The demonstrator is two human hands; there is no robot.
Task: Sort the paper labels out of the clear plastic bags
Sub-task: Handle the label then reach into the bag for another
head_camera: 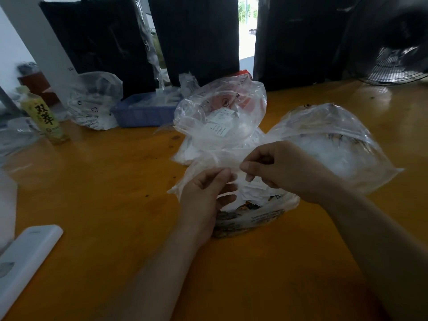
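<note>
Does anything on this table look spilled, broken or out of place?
Nothing looks spilled or broken. Both hands, left and right, pinch a crumpled clear bag over the wooden table. Only a yellow bottle by the blue tray seems unrelated to sorting.

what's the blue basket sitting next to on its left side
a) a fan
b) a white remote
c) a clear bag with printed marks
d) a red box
c, the blue basket at the back of the table has a clear bag with black printed marks right beside it on its left in the picture; the fan is far off at the right.
</note>
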